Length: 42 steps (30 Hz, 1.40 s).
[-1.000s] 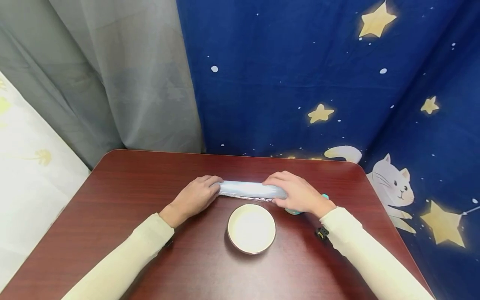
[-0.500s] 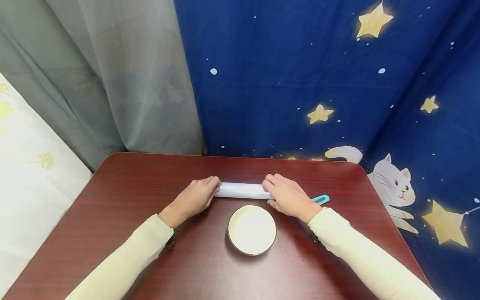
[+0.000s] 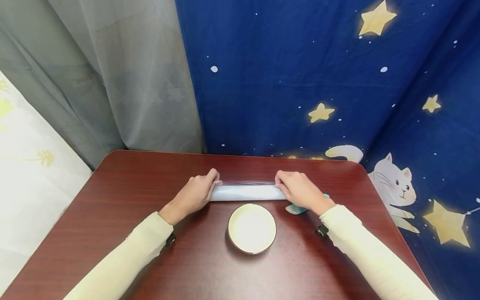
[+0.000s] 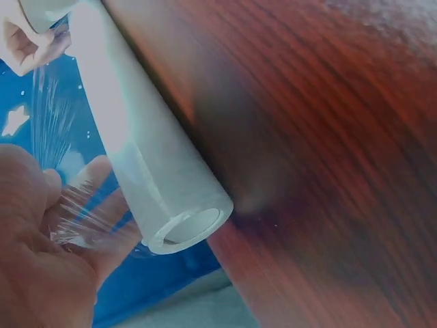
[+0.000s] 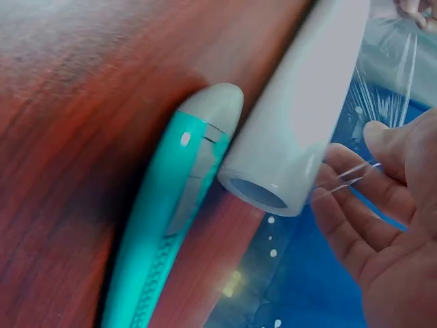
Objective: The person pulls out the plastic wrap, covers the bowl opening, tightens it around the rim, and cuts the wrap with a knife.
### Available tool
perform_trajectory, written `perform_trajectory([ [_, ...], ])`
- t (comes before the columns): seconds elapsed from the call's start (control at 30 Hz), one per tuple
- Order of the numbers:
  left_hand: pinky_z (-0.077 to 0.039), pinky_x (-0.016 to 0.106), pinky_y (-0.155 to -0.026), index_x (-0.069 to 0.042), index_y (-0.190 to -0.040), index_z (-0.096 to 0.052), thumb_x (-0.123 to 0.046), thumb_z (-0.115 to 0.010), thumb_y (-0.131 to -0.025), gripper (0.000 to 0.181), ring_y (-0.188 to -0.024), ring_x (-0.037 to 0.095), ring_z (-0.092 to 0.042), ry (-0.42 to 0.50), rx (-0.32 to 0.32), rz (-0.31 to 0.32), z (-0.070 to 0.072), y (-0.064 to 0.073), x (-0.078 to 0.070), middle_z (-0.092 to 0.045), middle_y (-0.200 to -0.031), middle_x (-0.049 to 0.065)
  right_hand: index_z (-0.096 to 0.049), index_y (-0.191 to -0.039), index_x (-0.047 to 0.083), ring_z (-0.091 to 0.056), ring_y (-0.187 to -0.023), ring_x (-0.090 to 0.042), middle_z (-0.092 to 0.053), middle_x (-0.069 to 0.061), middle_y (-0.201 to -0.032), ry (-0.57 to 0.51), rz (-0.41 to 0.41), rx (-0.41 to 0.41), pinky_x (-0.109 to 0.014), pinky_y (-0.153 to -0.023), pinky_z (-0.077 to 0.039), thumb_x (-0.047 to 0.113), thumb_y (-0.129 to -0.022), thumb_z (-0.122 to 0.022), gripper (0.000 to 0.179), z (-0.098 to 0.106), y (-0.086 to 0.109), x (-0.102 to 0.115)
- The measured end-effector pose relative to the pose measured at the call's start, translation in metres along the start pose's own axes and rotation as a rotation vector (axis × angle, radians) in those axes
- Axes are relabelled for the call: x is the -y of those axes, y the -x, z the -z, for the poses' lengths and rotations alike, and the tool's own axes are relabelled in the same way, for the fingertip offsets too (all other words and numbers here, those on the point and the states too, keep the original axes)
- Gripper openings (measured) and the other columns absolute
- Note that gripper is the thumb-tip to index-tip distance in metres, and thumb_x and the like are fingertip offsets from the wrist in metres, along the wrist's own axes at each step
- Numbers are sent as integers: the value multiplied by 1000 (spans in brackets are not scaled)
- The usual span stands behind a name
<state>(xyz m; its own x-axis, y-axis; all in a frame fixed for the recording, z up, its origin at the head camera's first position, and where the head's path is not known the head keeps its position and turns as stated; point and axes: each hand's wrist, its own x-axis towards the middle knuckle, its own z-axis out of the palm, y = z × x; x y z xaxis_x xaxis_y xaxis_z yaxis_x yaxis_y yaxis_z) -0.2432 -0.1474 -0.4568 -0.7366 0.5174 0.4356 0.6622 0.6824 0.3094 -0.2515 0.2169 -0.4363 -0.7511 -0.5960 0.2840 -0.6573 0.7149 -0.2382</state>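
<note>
The roll of cling film (image 3: 247, 193) lies on the table (image 3: 112, 200) between the hands, its long axis running left to right, one open end toward each. The left hand (image 3: 195, 195) pinches the loose film edge (image 3: 245, 182) at the roll's left end; the right hand (image 3: 301, 191) pinches it at the right end. A white bowl (image 3: 252, 228) sits just in front.

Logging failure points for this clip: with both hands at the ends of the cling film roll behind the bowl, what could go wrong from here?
The thin film pinched by the left hand and right hand looks wrinkled already; it may bunch and cling to itself. The roll lies loose on the table and could roll toward the bowl. The teal cutter touches the roll's end and might get nudged away.
</note>
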Motion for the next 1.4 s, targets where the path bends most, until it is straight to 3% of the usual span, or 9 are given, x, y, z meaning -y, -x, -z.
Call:
perform_trajectory([
  [0.13,-57,45,-60,-8,-108,-54,-13,-68,-110,15,-62,17,-64,-12,-26,14,2,-4,1,-71,-80,5,-63,-105,12,-60,-69,-16,-68,2,-83,-32,-43,5,-40,-67,-54,10,-107,-72,9,6,-3,2],
  [0.33,-57,46,-60,-8,-108,-54,-10,-68,-110,14,-67,21,-72,-11,-40,32,7,-14,2,-77,-87,8,-59,-103,12,-72,-74,-17,-78,-1,-90,-82,-63,-10,-41,-68,-57,9,-108,-70,12,13,-8,3],
  [0.77,-60,41,-65,-9,-111,-56,-12,-63,-113,8,-77,24,-77,33,-28,93,19,-28,1,-81,-96,6,-61,-103,13,-68,-71,-11,-77,1,-88,-135,-83,-45,-38,-68,-58,8,-109,-68,11,27,-15,-1],
  [1.07,-59,40,-65,-9,-110,-56,-12,-60,-114,6,-75,19,-75,49,-44,95,27,-40,-2,-81,-96,4,-61,-103,12,-67,-68,-10,-78,-5,-89,-181,-110,-51,-36,-67,-60,8,-111,-66,10,37,-18,0],
  [1.4,-57,40,-63,-9,-111,-57,-13,-58,-115,6,-73,19,-74,46,-66,106,36,-49,-4,-81,-95,3,-61,-103,12,-66,-65,-9,-77,3,-88,-140,-102,-82,-37,-64,-56,9,-112,-65,10,48,-25,-2],
])
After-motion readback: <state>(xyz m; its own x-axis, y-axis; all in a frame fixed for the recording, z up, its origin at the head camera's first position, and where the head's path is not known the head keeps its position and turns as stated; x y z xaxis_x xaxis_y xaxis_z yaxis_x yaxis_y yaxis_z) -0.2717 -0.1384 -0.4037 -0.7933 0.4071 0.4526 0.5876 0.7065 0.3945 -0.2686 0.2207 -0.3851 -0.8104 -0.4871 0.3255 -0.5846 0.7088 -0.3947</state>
